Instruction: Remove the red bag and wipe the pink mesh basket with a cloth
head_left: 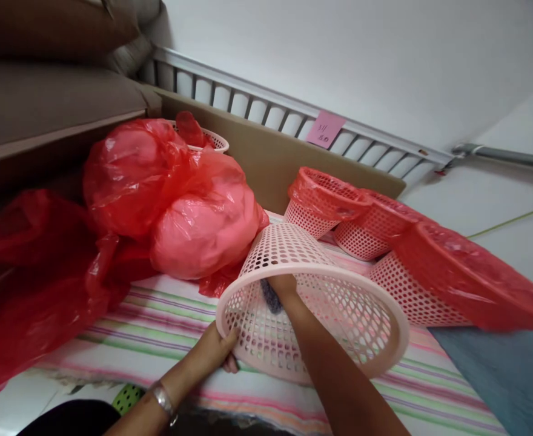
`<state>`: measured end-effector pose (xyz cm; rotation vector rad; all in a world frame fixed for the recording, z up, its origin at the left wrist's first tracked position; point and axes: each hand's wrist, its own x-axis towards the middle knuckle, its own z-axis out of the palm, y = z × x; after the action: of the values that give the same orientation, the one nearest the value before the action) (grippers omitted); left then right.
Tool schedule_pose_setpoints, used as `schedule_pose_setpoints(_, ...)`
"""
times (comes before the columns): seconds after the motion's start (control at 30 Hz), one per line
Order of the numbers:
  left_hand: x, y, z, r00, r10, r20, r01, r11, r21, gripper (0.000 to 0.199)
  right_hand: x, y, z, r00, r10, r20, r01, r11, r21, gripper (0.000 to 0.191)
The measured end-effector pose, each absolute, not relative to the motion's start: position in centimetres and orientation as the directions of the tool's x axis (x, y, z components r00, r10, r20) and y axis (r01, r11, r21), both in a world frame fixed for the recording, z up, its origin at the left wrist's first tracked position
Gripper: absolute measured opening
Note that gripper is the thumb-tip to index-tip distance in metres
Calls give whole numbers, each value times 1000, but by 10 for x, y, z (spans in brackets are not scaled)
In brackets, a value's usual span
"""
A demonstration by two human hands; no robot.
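A pale pink perforated plastic basket [289, 242] lies tipped on its side, its wide mouth facing me. My left hand [221, 344] is closed on the left part of its rim, thumb on the near side. Reaching in through the mouth, my right hand [283, 284] is closed on a dark grey cloth [272, 297] against the inner wall. Part of that hand is hidden by the basket's shape. A striped sheet [171, 312] lies under the basket.
Full red plastic bags [207, 215] sit to the left, with a loose red bag [34, 272] nearer me. At right stand several pink baskets lined with red bags [457, 266]. Behind runs a brown board [266, 160] before a white radiator [257, 109] bearing a pink note [325, 128].
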<state>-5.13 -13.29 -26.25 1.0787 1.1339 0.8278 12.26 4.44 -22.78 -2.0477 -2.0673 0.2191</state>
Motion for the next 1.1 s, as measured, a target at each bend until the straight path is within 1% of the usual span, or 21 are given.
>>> schedule_pose_setpoints(0.13, -51, -132, -266, 233, 925, -302, -2, 310, 951, 58, 118, 17, -220, 6, 997, -72, 979, -20, -203, 42)
schedule_pose_setpoints(0.23, -51, -132, -269, 252, 930, -268, -37, 286, 958, 60, 114, -36, -222, -63, 997, -48, 974, 51, -222, 39)
schedule_pose_setpoints(0.3, -50, -131, -269, 259, 935, -241, -47, 262, 964, 60, 114, -81, -225, -109, 994, -17, 967, 102, -235, 44)
schedule_pose_setpoints(0.4, -49, -131, -268, 242, 943, -228, -45, 246, 968, 57, 117, -139, -229, -116, 991, -61, 970, 100, -222, 42)
schedule_pose_setpoints(0.5, -47, -130, -268, 217, 945, -243, -45, 259, 965, 49, 118, -161, -229, -108, 992, -62, 967, 91, -237, 38)
schedule_pose_setpoints(0.57, -45, -129, -267, 209, 947, -245, -48, 260, 964, 46, 118, -154, -228, -97, 995, -35, 965, 85, -250, 38)
schedule_pose_setpoints(0.67, -44, -128, -266, 202, 948, -247, -50, 262, 964, 46, 117, -122, -229, -61, 998, 10, 968, 62, -242, 40)
schedule_pose_setpoints(0.83, -46, -129, -265, 241, 938, -250, -42, 267, 963, 46, 113, -44, -232, 17, 998, 63, 989, -7, -147, 43)
schedule_pose_setpoints(0.9, -46, -129, -266, 252, 932, -262, -46, 282, 958, 47, 111, -15, -232, 24, 997, 70, 991, -15, -132, 42)
schedule_pose_setpoints(1.0, -43, -131, -268, 259, 925, -279, -47, 300, 953, 49, 111, 19, -231, 21, 996, 84, 980, -4, -199, 40)
schedule_pose_setpoints(1.1, -40, -131, -267, 261, 915, -307, -51, 331, 942, 49, 113, 38, -233, 18, 997, 81, 966, 4, -259, 43)
